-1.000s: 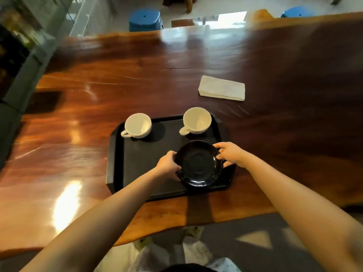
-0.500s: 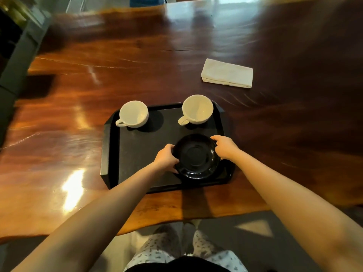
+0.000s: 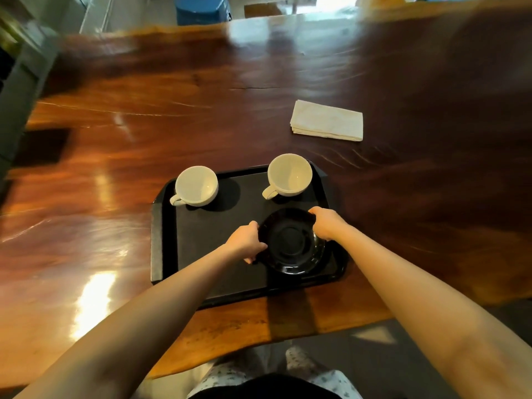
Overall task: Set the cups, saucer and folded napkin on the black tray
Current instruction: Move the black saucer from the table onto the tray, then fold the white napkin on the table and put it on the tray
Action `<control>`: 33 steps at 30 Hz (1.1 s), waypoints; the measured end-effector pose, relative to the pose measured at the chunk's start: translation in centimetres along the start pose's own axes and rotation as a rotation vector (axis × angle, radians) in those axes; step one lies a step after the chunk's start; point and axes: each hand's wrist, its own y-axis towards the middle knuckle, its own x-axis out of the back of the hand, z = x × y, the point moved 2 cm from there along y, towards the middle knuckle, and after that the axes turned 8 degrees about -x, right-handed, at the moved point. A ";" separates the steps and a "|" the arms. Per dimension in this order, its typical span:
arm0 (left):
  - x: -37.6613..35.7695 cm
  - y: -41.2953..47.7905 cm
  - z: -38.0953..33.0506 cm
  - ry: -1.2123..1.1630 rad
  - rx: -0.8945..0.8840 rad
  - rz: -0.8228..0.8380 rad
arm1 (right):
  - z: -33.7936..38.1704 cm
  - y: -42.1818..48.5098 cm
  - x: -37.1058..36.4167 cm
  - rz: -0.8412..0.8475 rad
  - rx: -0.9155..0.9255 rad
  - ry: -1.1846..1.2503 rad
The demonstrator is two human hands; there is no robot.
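Observation:
A black tray (image 3: 201,254) lies near the table's front edge. Two white cups stand on its far side: the left cup (image 3: 196,185) and the right cup (image 3: 289,175), both with handles pointing left-front. A glossy black saucer (image 3: 290,243) sits in the tray's front right area. My left hand (image 3: 247,241) grips its left rim and my right hand (image 3: 326,223) grips its right rim. A folded white napkin (image 3: 326,120) lies on the bare wood beyond the tray, to the right.
The long polished wooden table (image 3: 115,156) stretches far back and to both sides. A blue stool (image 3: 201,8) stands beyond its far edge. A grey cabinet (image 3: 17,73) runs along the left. My patterned trousers show below the table edge.
Both hands stay on the saucer, which has settled low on the tray's front right. The head camera shifted, so the whole scene moved in view.

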 end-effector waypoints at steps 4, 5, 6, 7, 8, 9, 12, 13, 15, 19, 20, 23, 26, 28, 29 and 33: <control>2.2 -0.2 -0.7 0.174 -0.028 0.056 | 1.1 -0.4 0.8 0.093 -0.040 -0.105; 3.0 -0.3 -0.9 0.222 -0.035 0.072 | 1.2 -0.6 1.1 0.106 -0.044 -0.130; 3.8 -0.3 -1.3 0.261 -0.043 0.089 | 1.3 -0.8 1.4 0.117 -0.047 -0.149; 4.7 -0.3 -1.6 0.288 -0.052 0.108 | 1.3 -1.1 1.8 0.127 -0.052 -0.148; 5.6 -0.3 -2.1 0.305 -0.062 0.124 | 1.2 -1.3 2.2 0.137 -0.057 -0.127; 6.5 -0.2 -2.6 0.313 -0.076 0.132 | 1.1 -1.6 2.6 0.150 -0.058 -0.101; 9.1 -0.1 -4.9 0.327 -0.129 0.128 | 0.5 -2.4 4.3 0.223 -0.052 -0.035; 9.9 -0.2 -5.8 0.330 -0.143 0.127 | 0.3 -2.8 5.1 0.252 -0.053 -0.008; 11.5 -0.2 -7.8 0.339 -0.180 0.120 | 0.0 -3.4 6.9 0.273 -0.056 0.029; 13.9 -0.1 -11.5 0.368 -0.256 0.072 | -0.1 -4.3 10.9 0.201 -0.046 0.033; 14.3 0.0 -12.2 0.360 -0.266 0.055 | 0.0 -4.4 11.9 0.178 -0.042 0.031; 15.2 0.6 -14.5 0.379 -0.268 0.036 | 0.1 -4.5 14.8 0.132 -0.028 0.029; 15.8 1.6 -16.5 0.389 -0.276 0.036 | 0.3 -4.0 17.5 0.105 -0.004 0.018; 16.1 2.5 -17.7 0.393 -0.292 0.018 | 0.4 -3.1 19.3 0.083 0.023 0.010; 16.2 3.1 -18.3 0.395 -0.296 0.006 | 0.4 -2.6 20.2 0.070 0.038 0.006; 16.3 6.1 -20.6 0.380 -0.275 -0.068 | 0.0 0.6 23.4 0.037 0.089 -0.058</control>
